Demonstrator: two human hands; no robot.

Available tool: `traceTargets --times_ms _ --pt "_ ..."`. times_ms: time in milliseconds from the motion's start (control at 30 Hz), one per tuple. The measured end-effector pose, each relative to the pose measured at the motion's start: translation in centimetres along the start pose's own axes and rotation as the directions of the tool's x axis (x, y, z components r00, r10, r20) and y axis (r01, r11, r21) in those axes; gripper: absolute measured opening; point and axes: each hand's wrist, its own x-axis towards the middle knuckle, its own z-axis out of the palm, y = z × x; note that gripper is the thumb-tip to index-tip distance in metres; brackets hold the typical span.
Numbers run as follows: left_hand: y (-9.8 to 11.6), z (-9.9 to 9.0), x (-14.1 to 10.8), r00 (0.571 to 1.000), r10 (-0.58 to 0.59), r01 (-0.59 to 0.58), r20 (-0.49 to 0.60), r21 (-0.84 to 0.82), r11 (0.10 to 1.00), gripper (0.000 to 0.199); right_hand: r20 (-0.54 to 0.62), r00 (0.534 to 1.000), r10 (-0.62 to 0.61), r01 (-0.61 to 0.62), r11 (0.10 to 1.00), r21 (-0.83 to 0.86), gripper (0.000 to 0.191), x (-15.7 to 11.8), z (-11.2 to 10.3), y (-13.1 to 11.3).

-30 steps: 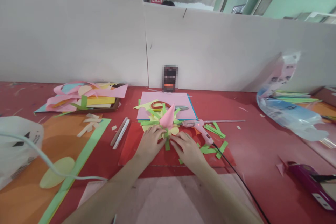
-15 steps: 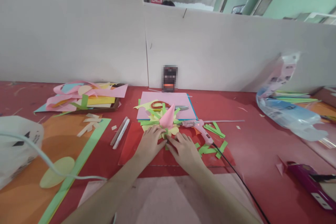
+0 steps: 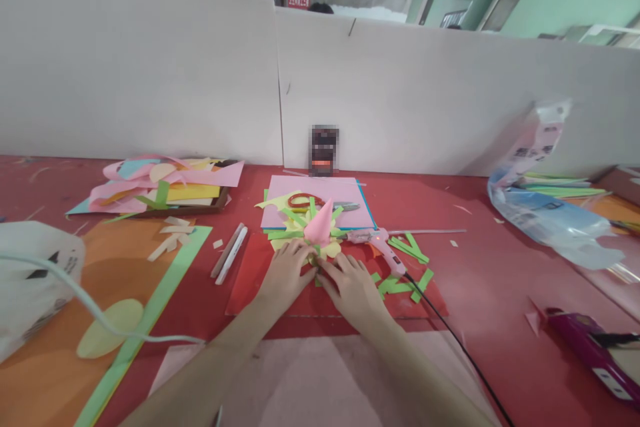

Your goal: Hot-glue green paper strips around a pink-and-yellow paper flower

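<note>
The pink cone, smooth rolled paper coming to a sharp tip, stands point up among rounded yellow petals and flat green strips, at the far edge of a red sheet on the red table. A shallow brown tray at the left holds a loose heap of curling pink ribbons, stiff yellow sheets and a folded green strip. The white plastic bag nearer the person is crumpled, its contents hidden; at the far right lies a glossy, see-through plastic bag. Just right of the cone rests a hard-bodied pink glue gun.

The cone rises directly beyond the hands, between them. The left hand and right hand are curled palm down, fingertips nearly meeting at its near base; whether they pinch anything there I cannot tell.
</note>
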Motion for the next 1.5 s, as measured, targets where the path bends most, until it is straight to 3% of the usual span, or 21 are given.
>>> traceTargets --times_ms 233,433,1333,1500 --pt "0.13 -0.05 0.02 1.000 -0.007 0.007 -0.001 -0.002 1.000 0.020 0.024 0.999 0.026 -0.027 0.999 0.038 0.026 0.00 0.17 0.17" --pt "0.44 -0.15 -0.06 1.000 -0.016 0.016 0.026 0.003 1.000 0.007 0.011 1.000 0.019 -0.019 0.999 0.039 0.026 0.07 0.26 0.23" --pt "0.13 0.48 -0.31 0.999 -0.046 0.046 -0.007 0.013 0.999 0.031 0.007 1.000 0.028 -0.028 0.998 0.053 0.028 0.07 0.14 0.17" --pt "0.28 0.33 -0.28 0.999 -0.042 0.042 -0.011 -0.014 0.999 0.023 0.026 0.999 0.038 -0.039 0.998 0.057 0.029 0.09 0.11 0.16"
